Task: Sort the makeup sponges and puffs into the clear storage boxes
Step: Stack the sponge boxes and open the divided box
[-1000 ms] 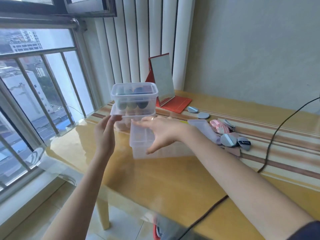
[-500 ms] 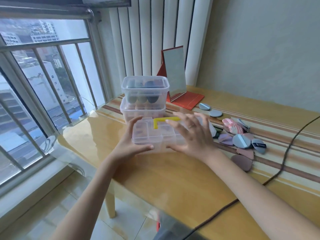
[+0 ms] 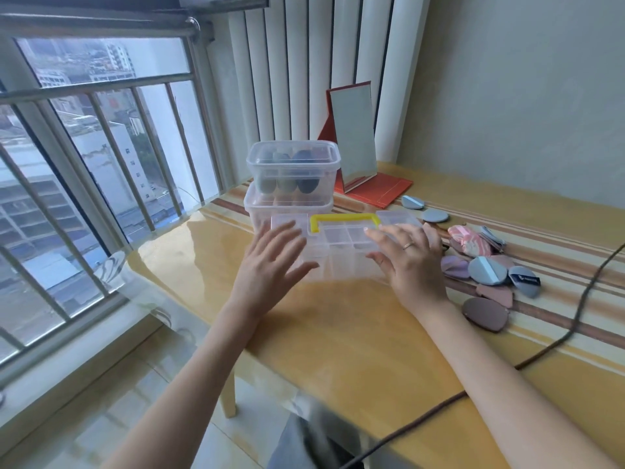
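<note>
Head view: your left hand (image 3: 270, 262) and right hand (image 3: 411, 257), fingers spread flat, press the ends of the yellow-handled box (image 3: 341, 247) near the tabletop's (image 3: 338, 333) window edge.

Clear plastic storage boxes: you have three, one compartment box with a yellow handle (image 3: 341, 247) and two lidded tubs stacked at its 12 o'clock, upper (image 3: 293, 164) and lower (image 3: 270, 204).
Loose flat makeup puffs (image 3: 487, 270): roughly ten at 3 o'clock; overlaps hide the exact count.
Dark egg-shaped sponges (image 3: 306, 179): three in your upper tub.
Red folding mirrors (image 3: 353, 137): one.
</note>
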Demonstrator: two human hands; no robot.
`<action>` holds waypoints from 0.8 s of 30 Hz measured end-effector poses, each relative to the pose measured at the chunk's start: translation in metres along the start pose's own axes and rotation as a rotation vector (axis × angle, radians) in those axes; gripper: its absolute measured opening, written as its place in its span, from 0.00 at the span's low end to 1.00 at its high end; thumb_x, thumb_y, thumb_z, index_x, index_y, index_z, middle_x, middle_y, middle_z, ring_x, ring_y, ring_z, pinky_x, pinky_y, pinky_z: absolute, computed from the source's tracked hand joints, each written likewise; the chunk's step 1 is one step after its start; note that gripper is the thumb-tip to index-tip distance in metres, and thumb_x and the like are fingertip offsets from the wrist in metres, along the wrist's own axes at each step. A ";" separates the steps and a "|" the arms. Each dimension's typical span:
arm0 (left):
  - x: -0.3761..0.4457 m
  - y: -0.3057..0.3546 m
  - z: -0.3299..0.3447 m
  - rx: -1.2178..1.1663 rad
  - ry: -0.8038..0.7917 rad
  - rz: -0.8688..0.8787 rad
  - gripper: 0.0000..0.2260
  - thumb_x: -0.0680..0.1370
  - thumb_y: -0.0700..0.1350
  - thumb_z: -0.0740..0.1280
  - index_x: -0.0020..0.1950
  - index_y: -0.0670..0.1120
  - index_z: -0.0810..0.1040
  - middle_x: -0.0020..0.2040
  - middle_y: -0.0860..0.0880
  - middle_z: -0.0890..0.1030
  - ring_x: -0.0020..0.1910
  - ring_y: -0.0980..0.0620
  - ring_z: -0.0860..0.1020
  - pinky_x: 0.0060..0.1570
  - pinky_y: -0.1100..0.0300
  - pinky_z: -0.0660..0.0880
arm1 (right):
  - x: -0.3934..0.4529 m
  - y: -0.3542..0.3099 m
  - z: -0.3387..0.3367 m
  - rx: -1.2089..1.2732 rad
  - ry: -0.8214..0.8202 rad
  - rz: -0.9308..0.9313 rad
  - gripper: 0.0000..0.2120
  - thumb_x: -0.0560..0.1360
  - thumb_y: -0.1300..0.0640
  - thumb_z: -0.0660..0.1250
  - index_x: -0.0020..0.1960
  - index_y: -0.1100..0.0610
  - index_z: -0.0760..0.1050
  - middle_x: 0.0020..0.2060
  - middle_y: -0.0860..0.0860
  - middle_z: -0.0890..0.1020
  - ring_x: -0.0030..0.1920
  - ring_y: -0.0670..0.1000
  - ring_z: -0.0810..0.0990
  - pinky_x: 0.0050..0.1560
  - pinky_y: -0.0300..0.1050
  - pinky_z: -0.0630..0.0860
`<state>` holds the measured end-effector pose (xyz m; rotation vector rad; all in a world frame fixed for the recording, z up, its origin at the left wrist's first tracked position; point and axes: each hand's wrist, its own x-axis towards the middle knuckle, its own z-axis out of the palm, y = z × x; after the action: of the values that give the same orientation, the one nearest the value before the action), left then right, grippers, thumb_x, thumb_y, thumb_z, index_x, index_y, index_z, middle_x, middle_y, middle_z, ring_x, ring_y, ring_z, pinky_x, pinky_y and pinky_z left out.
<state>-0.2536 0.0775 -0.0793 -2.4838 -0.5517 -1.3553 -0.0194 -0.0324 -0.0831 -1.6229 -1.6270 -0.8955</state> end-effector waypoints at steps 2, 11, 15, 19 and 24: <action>-0.001 0.000 0.002 0.038 0.037 0.085 0.17 0.79 0.55 0.64 0.55 0.41 0.77 0.51 0.41 0.82 0.54 0.44 0.79 0.64 0.43 0.71 | 0.000 0.002 -0.001 0.027 -0.020 -0.009 0.15 0.77 0.46 0.63 0.61 0.50 0.72 0.54 0.52 0.82 0.55 0.57 0.78 0.63 0.65 0.66; 0.001 0.005 -0.005 0.059 0.123 0.061 0.14 0.80 0.53 0.62 0.54 0.42 0.72 0.44 0.41 0.80 0.46 0.44 0.73 0.60 0.50 0.71 | 0.000 0.006 -0.011 0.169 0.006 -0.079 0.17 0.81 0.45 0.55 0.60 0.58 0.67 0.56 0.55 0.76 0.59 0.55 0.74 0.66 0.67 0.65; 0.001 0.004 -0.005 0.042 0.130 0.034 0.15 0.80 0.54 0.61 0.54 0.42 0.72 0.44 0.41 0.81 0.47 0.45 0.73 0.60 0.51 0.70 | 0.004 0.004 -0.014 0.099 0.095 -0.142 0.16 0.81 0.47 0.58 0.59 0.59 0.69 0.50 0.57 0.82 0.55 0.56 0.76 0.63 0.63 0.70; 0.002 0.006 -0.005 0.013 0.131 0.001 0.14 0.80 0.54 0.61 0.53 0.42 0.71 0.43 0.40 0.80 0.46 0.45 0.72 0.60 0.50 0.71 | 0.009 0.002 -0.016 0.112 0.130 -0.152 0.15 0.80 0.50 0.61 0.61 0.58 0.70 0.55 0.58 0.82 0.59 0.57 0.77 0.62 0.63 0.70; 0.003 0.005 -0.008 -0.196 0.202 -0.284 0.24 0.74 0.58 0.68 0.59 0.42 0.69 0.57 0.37 0.74 0.58 0.44 0.71 0.60 0.51 0.71 | 0.016 -0.007 -0.018 0.073 0.227 -0.016 0.14 0.79 0.47 0.62 0.60 0.53 0.73 0.57 0.54 0.77 0.59 0.55 0.74 0.66 0.63 0.63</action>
<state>-0.2556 0.0704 -0.0728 -2.4441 -0.7809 -1.8241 -0.0265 -0.0384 -0.0604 -1.4059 -1.4989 -0.9784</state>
